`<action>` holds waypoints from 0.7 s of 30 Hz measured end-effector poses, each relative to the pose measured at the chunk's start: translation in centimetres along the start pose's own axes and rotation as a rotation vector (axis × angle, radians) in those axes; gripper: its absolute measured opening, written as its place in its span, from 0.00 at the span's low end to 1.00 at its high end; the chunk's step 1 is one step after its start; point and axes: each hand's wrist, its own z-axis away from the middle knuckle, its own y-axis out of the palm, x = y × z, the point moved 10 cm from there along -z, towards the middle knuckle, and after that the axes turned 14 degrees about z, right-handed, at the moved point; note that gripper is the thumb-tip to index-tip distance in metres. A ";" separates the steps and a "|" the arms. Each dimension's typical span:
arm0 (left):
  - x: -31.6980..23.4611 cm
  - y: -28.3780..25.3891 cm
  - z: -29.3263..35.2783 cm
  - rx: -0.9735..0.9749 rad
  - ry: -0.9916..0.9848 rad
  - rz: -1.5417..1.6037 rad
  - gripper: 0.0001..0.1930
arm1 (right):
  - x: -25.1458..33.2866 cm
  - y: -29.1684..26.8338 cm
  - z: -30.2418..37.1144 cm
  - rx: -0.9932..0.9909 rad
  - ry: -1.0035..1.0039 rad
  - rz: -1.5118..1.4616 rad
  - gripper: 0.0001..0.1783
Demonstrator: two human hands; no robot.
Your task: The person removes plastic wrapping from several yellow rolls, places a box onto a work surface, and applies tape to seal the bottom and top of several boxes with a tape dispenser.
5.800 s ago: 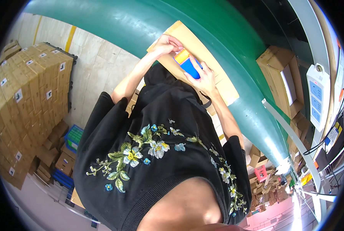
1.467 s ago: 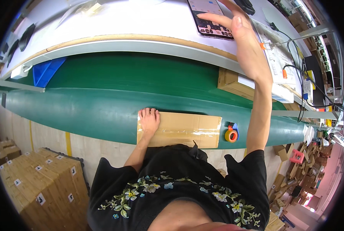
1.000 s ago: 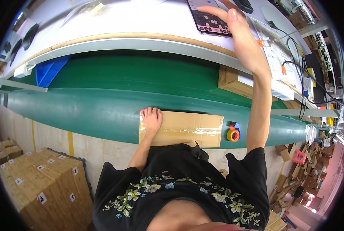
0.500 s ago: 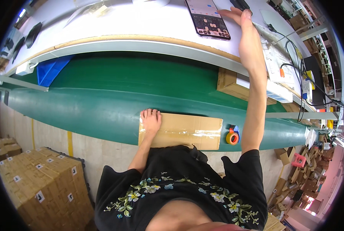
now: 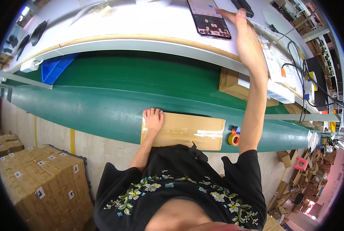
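Observation:
A flat, taped cardboard box (image 5: 191, 129) lies on the green conveyor belt, close against my body. My left hand (image 5: 154, 120) is on its far left corner, with bent fingers hooked over the far edge. On the white shelf above the belt lies a phone (image 5: 210, 23) with a lit screen and keyboard. My right hand (image 5: 246, 40) reaches up beside it with fingers stretched out; one fingertip is at the right edge of the screen. A black handheld device (image 5: 244, 7) lies just beyond that hand. Rolls of tape (image 5: 233, 139) sit on the belt right of the box.
Another cardboard box (image 5: 229, 86) stands under the shelf, behind my right forearm. Black cables (image 5: 301, 73) and papers (image 5: 278, 63) cover the shelf's right end. A blue bin (image 5: 55, 70) is under the left end. Stacked cartons (image 5: 44, 184) stand on the floor at left.
The whole view has shifted slightly to the right. My right hand has turned a little beside the phone, and its finger is still at the screen's edge. My left hand stays on the box.

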 end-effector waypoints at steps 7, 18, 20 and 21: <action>-0.3 -0.3 0.1 -0.032 0.024 -0.010 0.11 | 0.2 0.1 0.0 0.019 0.002 0.039 0.39; -0.3 -0.2 -0.1 -0.011 0.021 0.008 0.12 | -0.7 0.6 0.1 0.051 0.042 -0.217 0.36; 0.1 0.1 0.1 0.009 -0.002 0.010 0.12 | -0.4 0.6 0.1 0.050 0.026 -0.204 0.37; 0.1 0.1 0.2 0.009 -0.003 0.006 0.12 | 0.1 0.5 0.1 0.042 -0.008 -0.176 0.34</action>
